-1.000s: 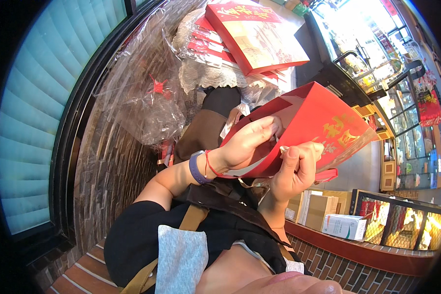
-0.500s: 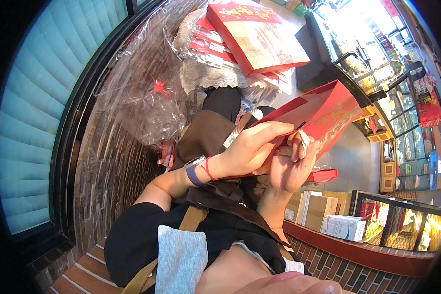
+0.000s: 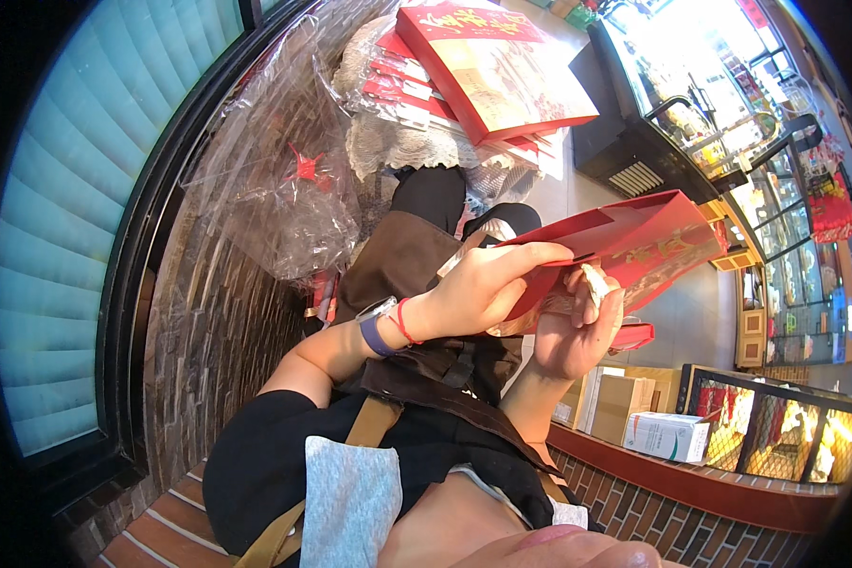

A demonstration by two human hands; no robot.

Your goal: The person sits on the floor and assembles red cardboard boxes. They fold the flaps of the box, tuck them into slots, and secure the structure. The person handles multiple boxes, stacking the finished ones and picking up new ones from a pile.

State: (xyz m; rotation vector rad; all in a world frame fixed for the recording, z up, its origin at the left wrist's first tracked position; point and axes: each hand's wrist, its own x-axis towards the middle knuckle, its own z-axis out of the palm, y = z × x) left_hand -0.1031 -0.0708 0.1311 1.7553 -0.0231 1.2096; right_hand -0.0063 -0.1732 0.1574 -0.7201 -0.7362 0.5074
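A red paper gift bag with gold printing lies tilted over my lap, its open side edge toward the upper left. My left hand, with a watch and a red string at the wrist, is closed on the near edge of the bag, thumb and fingers pinching the paper. My right hand is at the bag's near side, fingers curled round a small bunched pale strip whose kind I cannot make out. Part of the bag is hidden behind both hands.
A large red box rests on a cloth-covered stack of flat red packets ahead. Clear plastic wrap hangs on the left by the brick wall. To the right stand cardboard boxes, a display case and another red bag.
The bag has swung to the right and its far end has dropped a little. My right hand has shifted slightly right and up, while my left hand has stayed nearly in place.
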